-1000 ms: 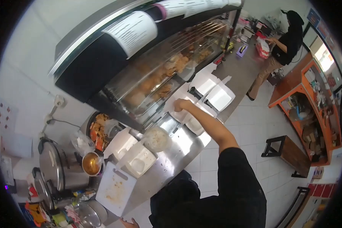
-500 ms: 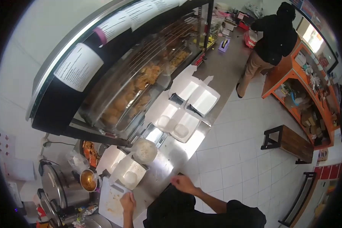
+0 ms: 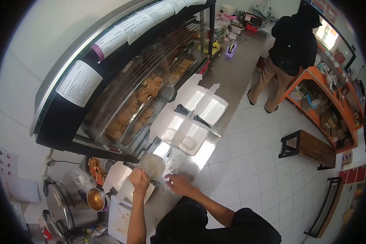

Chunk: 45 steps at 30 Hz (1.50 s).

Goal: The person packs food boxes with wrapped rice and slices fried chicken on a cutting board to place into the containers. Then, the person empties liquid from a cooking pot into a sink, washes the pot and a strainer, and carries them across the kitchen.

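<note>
My left hand [image 3: 139, 180] is closed in a fist beside a round, pale translucent bowl [image 3: 152, 166]; what it grips, if anything, is hidden. Under the left hand and forearm lies an open white takeaway box [image 3: 128, 190], partly covered. To the right of the bowl my right hand [image 3: 181, 185] hovers over the steel counter, fingers slightly curled and apart, holding nothing. A small scale [image 3: 162, 149] sits just behind the bowl. Further along, open white boxes [image 3: 188, 136] stand together, two with a pale round mound inside and two with black packets across their edges.
A glass display case [image 3: 130, 101] with fried food runs along the left. A white cutting board [image 3: 118, 221], a metal pot [image 3: 95, 199] and a large cooker [image 3: 65, 203] are at lower left. Another person [image 3: 293, 44] stands by the orange shelf [image 3: 313, 93]; a wooden bench [image 3: 307, 148] is at right.
My left hand has risen from the cutting board to the bowl. My right hand has moved left toward the bowl, its fingers opening. The other person has stepped and turned toward the shelf.
</note>
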Available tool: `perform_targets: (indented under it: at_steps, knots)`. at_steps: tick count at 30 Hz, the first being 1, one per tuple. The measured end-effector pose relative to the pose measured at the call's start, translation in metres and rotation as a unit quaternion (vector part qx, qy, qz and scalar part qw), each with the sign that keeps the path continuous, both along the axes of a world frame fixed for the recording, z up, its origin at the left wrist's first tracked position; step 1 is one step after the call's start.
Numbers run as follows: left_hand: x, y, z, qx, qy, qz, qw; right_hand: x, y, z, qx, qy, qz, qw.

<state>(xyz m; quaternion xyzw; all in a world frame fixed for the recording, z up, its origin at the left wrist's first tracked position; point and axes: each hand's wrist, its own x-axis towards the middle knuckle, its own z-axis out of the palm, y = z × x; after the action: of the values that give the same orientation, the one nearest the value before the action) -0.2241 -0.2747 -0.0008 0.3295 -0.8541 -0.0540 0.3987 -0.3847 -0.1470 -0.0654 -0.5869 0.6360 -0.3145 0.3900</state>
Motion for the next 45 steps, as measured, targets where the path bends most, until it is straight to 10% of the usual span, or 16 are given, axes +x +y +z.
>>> perform_targets:
  at_steps: [9, 13, 18, 20, 21, 22, 28, 33, 35, 45]
  knots:
    - [0.139, 0.066, -0.012, 0.087, 0.013, 0.222, 0.971, 0.035, 0.032, -0.036, 0.065, -0.033, 0.097, 0.993]
    - [0.243, 0.085, 0.025, -0.057, -0.036, 0.304, 0.950, 0.087, 0.005, -0.013, 0.014, -0.034, 0.142, 0.989]
    - [0.423, 0.122, 0.078, -0.174, 0.008, 0.467, 0.867, 0.152, -0.009, 0.014, 0.013, -0.020, 0.216, 0.976]
    - [0.486, 0.140, 0.122, -0.207, -0.146, 0.571, 0.781, 0.179, -0.009, 0.051, 0.065, -0.054, 0.244, 0.966]
    - [0.521, 0.137, 0.125, -0.261, 0.016, 0.538, 0.802, 0.193, -0.003, 0.051, 0.034, -0.058, 0.269, 0.961]
    - [0.560, 0.152, 0.145, -0.193, -0.159, 0.631, 0.734, 0.207, 0.004, 0.065, 0.045, -0.059, 0.281, 0.957]
    - [0.800, 0.209, 0.201, -0.292, -0.036, 0.699, 0.651, 0.321, 0.064, 0.063, 0.147, -0.048, 0.278, 0.948]
    - [0.980, 0.253, 0.152, -0.130, -0.024, 0.669, 0.731, 0.458, 0.110, 0.108, 0.171, -0.012, 0.360, 0.917]
    - [1.000, 0.251, 0.138, 0.132, 0.162, 0.492, 0.845, 0.514, 0.116, 0.136, 0.178, 0.022, 0.393, 0.902]
    - [1.061, 0.254, 0.153, 0.267, 0.355, 0.208, 0.872, 0.682, 0.095, 0.209, 0.080, 0.007, 0.551, 0.831]
